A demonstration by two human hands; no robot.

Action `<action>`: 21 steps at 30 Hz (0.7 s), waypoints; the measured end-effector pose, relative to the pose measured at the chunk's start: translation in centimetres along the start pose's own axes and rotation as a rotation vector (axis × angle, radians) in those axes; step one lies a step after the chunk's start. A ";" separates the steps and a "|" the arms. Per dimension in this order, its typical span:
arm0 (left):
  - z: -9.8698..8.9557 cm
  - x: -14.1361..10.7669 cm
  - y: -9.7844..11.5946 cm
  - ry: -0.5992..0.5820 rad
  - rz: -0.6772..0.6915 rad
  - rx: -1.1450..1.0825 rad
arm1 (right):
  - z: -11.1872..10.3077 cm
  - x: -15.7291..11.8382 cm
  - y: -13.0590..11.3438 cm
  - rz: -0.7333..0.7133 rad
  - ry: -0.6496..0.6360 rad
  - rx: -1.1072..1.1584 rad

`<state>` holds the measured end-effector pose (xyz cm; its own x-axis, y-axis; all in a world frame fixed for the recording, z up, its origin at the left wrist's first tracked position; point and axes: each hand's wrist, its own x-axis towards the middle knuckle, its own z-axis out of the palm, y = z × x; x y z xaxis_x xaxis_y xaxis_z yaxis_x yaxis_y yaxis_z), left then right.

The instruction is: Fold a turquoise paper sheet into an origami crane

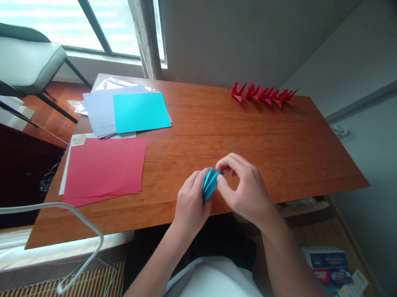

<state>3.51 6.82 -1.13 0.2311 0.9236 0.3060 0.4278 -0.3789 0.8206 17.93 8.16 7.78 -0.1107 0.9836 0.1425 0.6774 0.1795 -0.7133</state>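
Observation:
A small piece of folded blue paper (210, 187), with several pointed layers, is held just above the table's near edge. My left hand (191, 196) is closed around its left side and lower end. At its upper right tip, my right hand (243, 184) pinches a narrow point between thumb and index finger. The other right fingers are curled. Part of the paper is hidden behind the left fingers.
Red paper sheets (106, 169) lie at the table's left, below a blue sheet (141, 112) on pale papers (100, 113). Several red folded paper cranes (265, 94) stand in a row along the far right edge. A white cable (85, 218) loops at the lower left of the wooden table (198, 135).

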 end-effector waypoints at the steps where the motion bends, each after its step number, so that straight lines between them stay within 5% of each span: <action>1: 0.0 0.0 0.0 0.003 0.009 0.021 | 0.0 0.0 -0.1 0.012 0.004 -0.011; 21: 0.2 -0.2 0.2 -0.014 0.014 0.131 | 0.8 0.0 -0.2 0.097 0.149 0.013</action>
<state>3.72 6.54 -1.08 0.2501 0.9174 0.3096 0.5346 -0.3975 0.7458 17.18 8.13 7.33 0.0649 0.9830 0.1719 0.6704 0.0847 -0.7372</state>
